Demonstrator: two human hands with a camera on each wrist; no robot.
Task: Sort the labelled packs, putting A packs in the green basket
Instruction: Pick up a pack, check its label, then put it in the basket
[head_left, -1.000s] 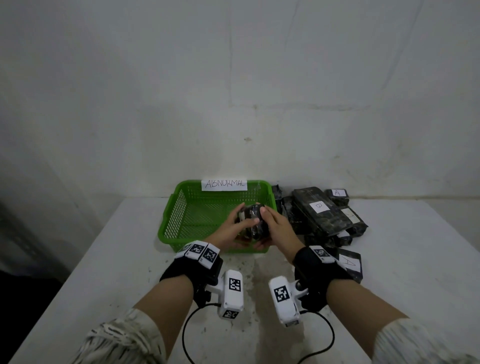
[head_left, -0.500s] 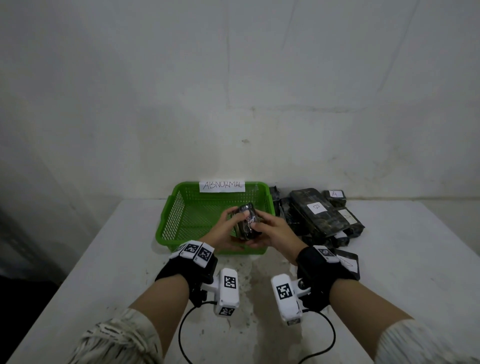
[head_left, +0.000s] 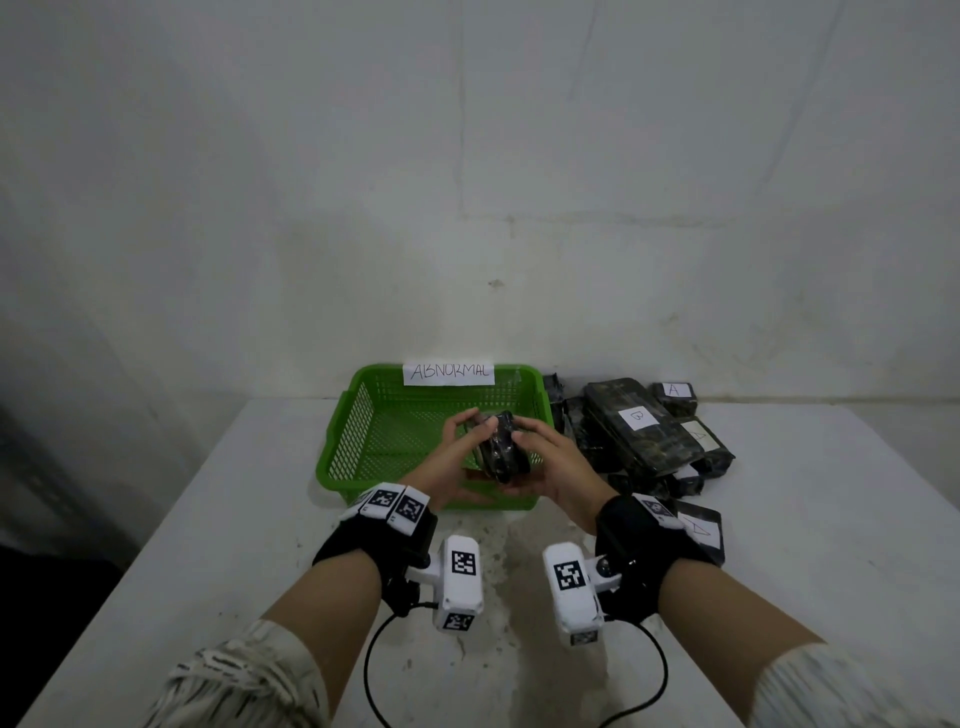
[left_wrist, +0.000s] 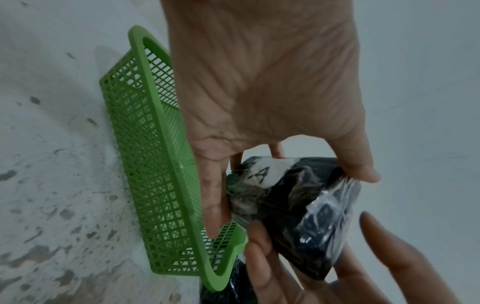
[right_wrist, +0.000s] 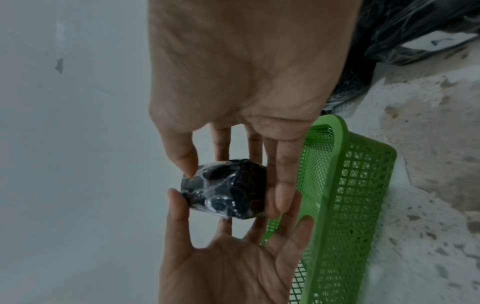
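Head view: both hands hold one small black pack (head_left: 503, 451) above near-right part of green basket (head_left: 358, 415). Left hand (head_left: 451, 457) pinches pack between thumb and fingers; right hand (head_left: 550, 462) grips its other side, thumb on top. Left wrist view: white label (left_wrist: 262, 172) on pack reads A. Pile of labelled packs (head_left: 644, 436) lies on table (head_left: 208, 519), just right of basket.

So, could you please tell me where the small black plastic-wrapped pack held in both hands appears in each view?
Head: the small black plastic-wrapped pack sits centre frame, over the basket's near right part.
Left wrist: lower right of centre, its white A label showing.
Right wrist: centre, between both hands' fingertips.
Shared landmark: the green plastic mesh basket.
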